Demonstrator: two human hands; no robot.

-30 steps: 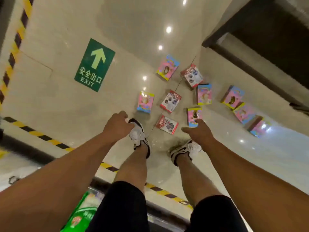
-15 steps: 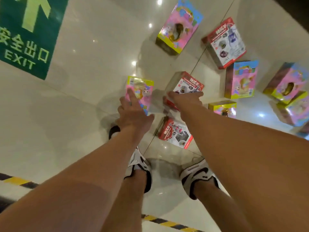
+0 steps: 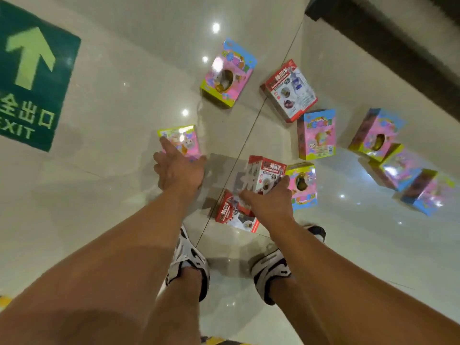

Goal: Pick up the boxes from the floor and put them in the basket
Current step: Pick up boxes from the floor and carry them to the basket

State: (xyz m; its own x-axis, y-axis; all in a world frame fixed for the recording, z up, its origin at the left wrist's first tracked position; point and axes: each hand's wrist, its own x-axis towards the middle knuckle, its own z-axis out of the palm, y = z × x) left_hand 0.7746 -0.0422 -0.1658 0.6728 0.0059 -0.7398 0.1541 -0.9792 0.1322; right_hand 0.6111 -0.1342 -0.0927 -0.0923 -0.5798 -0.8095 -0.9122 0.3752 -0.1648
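Since half a second ago the right hand (image 3: 267,202) has tipped up a red box (image 3: 265,178), fingers seemingly clamped on it, while the left hand (image 3: 179,170), fingers spread, touches the pink box (image 3: 183,140) at 11 o'clock, needing a grip next.

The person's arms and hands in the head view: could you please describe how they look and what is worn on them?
Both arms are bare along all that shows, with no sleeves in view. The left hand and right hand wear no gloves, and no watch, ring or bracelet can be seen at the wrists or fingers. Lower in the picture, the person wears white shoes with dark markings.
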